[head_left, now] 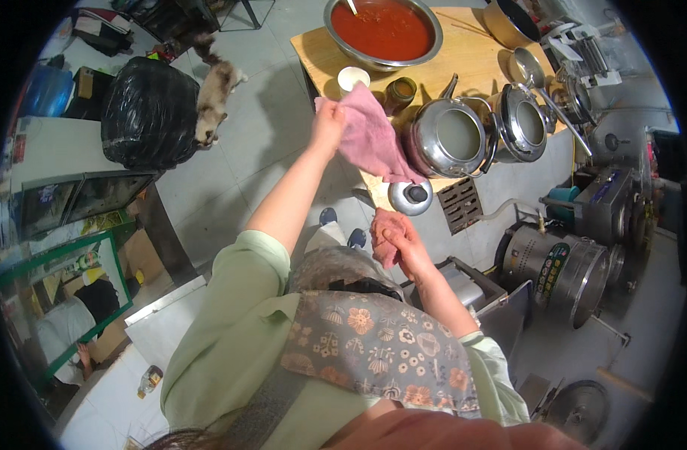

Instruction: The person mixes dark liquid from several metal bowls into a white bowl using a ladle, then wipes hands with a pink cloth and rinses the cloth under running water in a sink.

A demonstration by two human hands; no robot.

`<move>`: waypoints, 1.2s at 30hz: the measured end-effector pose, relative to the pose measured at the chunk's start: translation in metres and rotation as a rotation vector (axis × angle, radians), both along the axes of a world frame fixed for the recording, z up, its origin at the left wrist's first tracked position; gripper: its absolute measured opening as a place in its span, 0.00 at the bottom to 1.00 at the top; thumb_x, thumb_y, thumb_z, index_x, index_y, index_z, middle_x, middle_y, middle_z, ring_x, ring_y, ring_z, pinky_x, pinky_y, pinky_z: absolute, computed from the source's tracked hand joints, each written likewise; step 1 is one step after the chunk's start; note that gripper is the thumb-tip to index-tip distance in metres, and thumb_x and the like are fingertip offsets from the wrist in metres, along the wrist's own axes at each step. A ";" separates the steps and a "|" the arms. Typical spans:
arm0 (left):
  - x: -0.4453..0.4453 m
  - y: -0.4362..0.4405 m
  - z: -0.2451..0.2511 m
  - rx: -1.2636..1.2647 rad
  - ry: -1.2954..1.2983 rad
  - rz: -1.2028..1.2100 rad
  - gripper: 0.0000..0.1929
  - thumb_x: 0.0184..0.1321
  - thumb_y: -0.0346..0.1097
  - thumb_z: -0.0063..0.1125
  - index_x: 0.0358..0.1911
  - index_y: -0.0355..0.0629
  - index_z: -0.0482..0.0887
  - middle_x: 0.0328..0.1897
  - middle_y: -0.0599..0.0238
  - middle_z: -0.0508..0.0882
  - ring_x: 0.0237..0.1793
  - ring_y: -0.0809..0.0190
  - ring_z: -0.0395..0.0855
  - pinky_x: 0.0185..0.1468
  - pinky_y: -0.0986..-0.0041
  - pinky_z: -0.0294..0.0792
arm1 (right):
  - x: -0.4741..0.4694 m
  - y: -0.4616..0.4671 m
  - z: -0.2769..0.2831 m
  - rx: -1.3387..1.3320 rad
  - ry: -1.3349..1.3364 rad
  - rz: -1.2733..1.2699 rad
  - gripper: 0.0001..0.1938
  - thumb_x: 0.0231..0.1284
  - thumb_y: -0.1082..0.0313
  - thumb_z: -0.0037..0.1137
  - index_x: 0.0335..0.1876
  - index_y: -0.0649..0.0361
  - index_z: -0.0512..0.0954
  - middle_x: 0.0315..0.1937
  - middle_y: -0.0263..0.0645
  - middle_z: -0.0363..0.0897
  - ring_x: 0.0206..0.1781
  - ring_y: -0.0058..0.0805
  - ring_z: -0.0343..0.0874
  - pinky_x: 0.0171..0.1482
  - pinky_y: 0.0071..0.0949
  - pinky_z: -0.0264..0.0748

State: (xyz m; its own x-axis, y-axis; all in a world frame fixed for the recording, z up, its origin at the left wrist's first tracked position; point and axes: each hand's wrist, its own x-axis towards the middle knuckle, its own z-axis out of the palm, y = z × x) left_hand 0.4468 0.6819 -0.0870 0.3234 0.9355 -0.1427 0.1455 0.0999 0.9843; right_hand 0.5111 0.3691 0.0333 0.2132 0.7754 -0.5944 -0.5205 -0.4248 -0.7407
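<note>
My left hand (328,125) grips a pink cloth (368,134) by its upper corner. The cloth hangs spread out beside a steel kettle (427,135), its lower end reaching a kettle lid with a black knob (406,201). Closer to my body, my right hand (406,243) is closed around a crumpled reddish-pink cloth (384,236). That kettle is uncovered and holds a cloudy pale liquid. A second uncovered steel kettle (498,126) stands to its right with similar liquid. Behind the pink cloth are a white cup (353,77) and a glass jar (400,90).
A steel basin of red liquid (382,31) stands on the wooden table (461,34). A cat (217,93) is on the floor beside a black plastic-wrapped bundle (149,112). At right stands a large steel cooker (557,275). Another person's hand (84,355) shows at lower left.
</note>
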 end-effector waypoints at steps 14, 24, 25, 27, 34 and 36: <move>-0.175 -0.041 0.066 -0.793 -0.786 0.606 0.24 0.77 0.46 0.46 0.67 0.37 0.70 0.67 0.55 0.78 0.65 0.53 0.77 0.68 0.54 0.70 | 0.070 0.183 -0.082 0.023 -1.976 0.913 0.27 0.65 0.56 0.53 0.70 0.48 0.70 0.80 0.40 0.50 0.81 0.47 0.46 0.72 0.64 0.53; -0.235 -0.241 0.160 -0.445 -0.748 0.601 0.21 0.72 0.41 0.58 0.63 0.38 0.74 0.59 0.58 0.82 0.61 0.56 0.80 0.66 0.61 0.72 | -0.088 0.137 0.010 0.488 0.177 0.920 0.37 0.61 0.58 0.70 0.74 0.58 0.65 0.67 0.41 0.71 0.68 0.33 0.70 0.68 0.35 0.68; -0.243 -0.262 0.153 -0.366 -0.630 0.673 0.22 0.72 0.40 0.58 0.64 0.38 0.73 0.61 0.58 0.81 0.64 0.57 0.77 0.69 0.63 0.68 | -0.094 0.133 -0.008 0.365 0.030 1.086 0.24 0.65 0.60 0.66 0.63 0.62 0.76 0.52 0.38 0.83 0.55 0.28 0.80 0.58 0.29 0.75; -0.263 -0.315 0.121 -0.248 -0.172 0.991 0.25 0.75 0.43 0.53 0.69 0.38 0.69 0.68 0.56 0.75 0.70 0.57 0.71 0.73 0.65 0.62 | -0.132 0.104 -0.014 0.376 -0.307 1.068 0.15 0.68 0.60 0.61 0.53 0.62 0.80 0.41 0.34 0.84 0.44 0.23 0.80 0.48 0.26 0.76; -0.237 -0.462 0.131 0.390 0.079 1.216 0.29 0.76 0.44 0.37 0.71 0.28 0.61 0.75 0.39 0.65 0.77 0.46 0.59 0.79 0.63 0.49 | -0.251 -0.042 0.022 0.428 0.187 1.391 0.12 0.74 0.64 0.53 0.54 0.61 0.79 0.46 0.30 0.80 0.47 0.19 0.75 0.52 0.23 0.73; -0.230 -0.494 0.157 0.383 0.027 1.271 0.30 0.73 0.45 0.44 0.70 0.28 0.61 0.73 0.38 0.67 0.76 0.45 0.61 0.78 0.61 0.51 | -0.270 -0.074 0.026 0.396 0.331 1.424 0.16 0.75 0.64 0.52 0.62 0.62 0.76 0.56 0.34 0.79 0.57 0.23 0.75 0.61 0.27 0.73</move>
State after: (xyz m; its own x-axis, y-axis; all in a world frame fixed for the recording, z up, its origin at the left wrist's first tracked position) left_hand 0.2164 0.1877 0.0697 -0.7993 0.5655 0.2035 0.1778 -0.1009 0.9789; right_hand 0.2406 0.2954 0.0593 -0.9279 0.3298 -0.1738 -0.0201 -0.5098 -0.8600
